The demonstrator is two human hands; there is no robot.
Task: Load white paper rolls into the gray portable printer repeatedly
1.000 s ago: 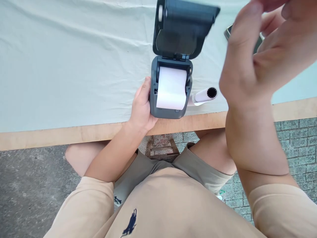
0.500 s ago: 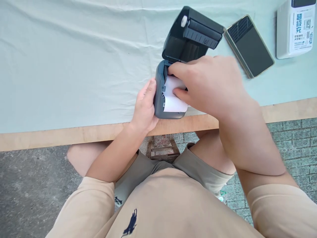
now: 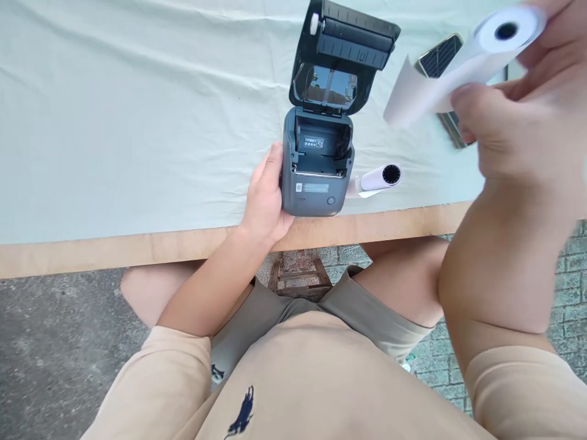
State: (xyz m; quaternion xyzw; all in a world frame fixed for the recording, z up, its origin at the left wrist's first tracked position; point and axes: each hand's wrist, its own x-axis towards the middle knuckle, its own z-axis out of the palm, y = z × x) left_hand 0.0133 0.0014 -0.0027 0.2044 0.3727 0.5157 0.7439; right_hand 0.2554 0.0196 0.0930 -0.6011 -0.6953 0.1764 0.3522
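Observation:
My left hand grips the left side of a dark grey label printer near the table's front edge. The printer's lid stands raised on its hinge, and the paper bay inside holds no roll. Up at the right, my right hand is closed round a white paper roll, whose loose end hangs to the left. Just right of the printer, a second, smaller paper roll with a dark core lies on the cloth.
A phone lies on the cloth, partly hidden behind the held roll. Pale green cloth covers the table up to its bare wooden front edge. Below, a small wooden stool shows between the knees.
My right hand has lifted the paper roll out of the printer and carried it up and right. That uncovers the bay and the smaller roll. My left hand stays on the printer.

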